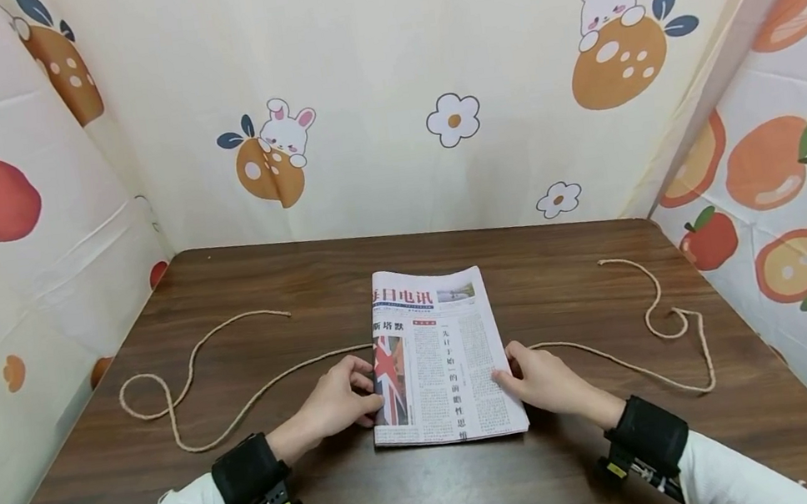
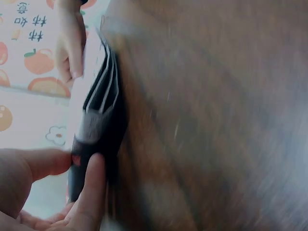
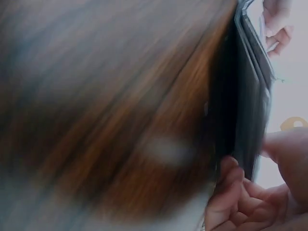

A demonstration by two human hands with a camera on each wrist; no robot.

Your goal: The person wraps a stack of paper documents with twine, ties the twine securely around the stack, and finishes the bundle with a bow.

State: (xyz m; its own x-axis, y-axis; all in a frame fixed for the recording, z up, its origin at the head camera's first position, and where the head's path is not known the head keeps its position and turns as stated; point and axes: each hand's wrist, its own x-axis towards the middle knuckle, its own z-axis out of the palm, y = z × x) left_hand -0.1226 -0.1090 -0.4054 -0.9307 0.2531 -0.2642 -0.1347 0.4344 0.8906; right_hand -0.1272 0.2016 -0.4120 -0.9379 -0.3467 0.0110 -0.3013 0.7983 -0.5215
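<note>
folded newspaper [image 1: 430, 383]: lying near the middle of the wood-grain table [image 1: 419, 498], printed front up, its short edge towards the person
left hand [image 1: 338, 399]: pinching the paper's left edge, thumb on one face and a finger on the other, as the left wrist view shows
right hand [image 1: 543, 378]: gripping the right edge, thumb on top, fingers curled beneath
done so far: paper folded into an oblong and set between the left rope stretch [image 1: 197, 449] and the right rope stretch [image 1: 707, 353], seemingly over the cord
left undone: both rope ends lie loose, with no knot visible and nothing drawn across the printed face; this looks like an early stage
count, paper: one bundle, several layers at its edge, too blurred to number
count, rope: two visible stretches, two free ends; whether they join under the paper cannot be told
count, wristbands [image 1: 251, 471]: two, black, one per arm
count, back cloth [image 1: 361, 30]: two rabbits, two white flowers
</note>
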